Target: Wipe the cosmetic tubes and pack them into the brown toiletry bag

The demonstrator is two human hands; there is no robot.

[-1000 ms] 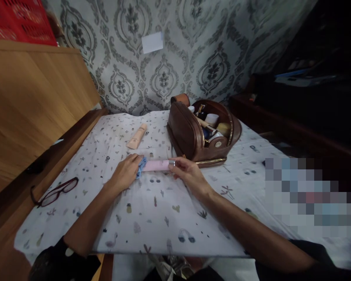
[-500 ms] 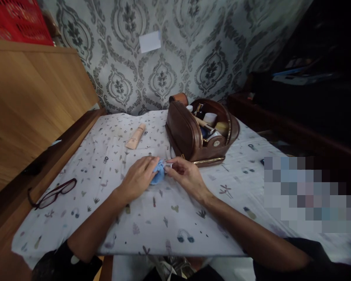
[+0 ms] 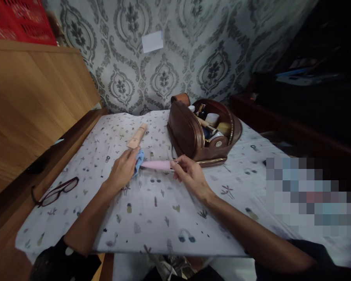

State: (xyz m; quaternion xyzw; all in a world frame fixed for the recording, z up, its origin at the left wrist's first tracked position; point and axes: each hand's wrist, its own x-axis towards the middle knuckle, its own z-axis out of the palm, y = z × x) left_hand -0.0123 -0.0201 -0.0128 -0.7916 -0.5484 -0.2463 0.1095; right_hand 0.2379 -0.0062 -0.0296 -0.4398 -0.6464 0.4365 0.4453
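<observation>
My left hand (image 3: 121, 168) is closed on a crumpled blue cloth (image 3: 139, 160), just in front of a peach squeeze tube (image 3: 137, 136) lying on the tablecloth. From the cloth a slim pink tapered handle (image 3: 157, 165) runs across to my right hand (image 3: 190, 173). Fingers and thumb of that hand pinch its wider end, where a bit of silver shows; what kind of tool it is I cannot make out. The narrow tip meets the cloth. Behind my right hand stands a brown toiletry bag (image 3: 187, 130), unzipped, with jars and a brush (image 3: 206, 125) inside.
Dark-red glasses (image 3: 58, 191) lie at the left of the patterned tablecloth (image 3: 163, 218). An orange-brown cylindrical item (image 3: 180, 98) is behind the bag. A wooden cabinet (image 3: 41, 86) borders the left, with a red crate (image 3: 20, 23) on top. Patterned wallpaper closes the back.
My left hand and the blue cloth have moved left, away from my right hand. The pink length, hidden by the cloth before, now shows between the hands.
</observation>
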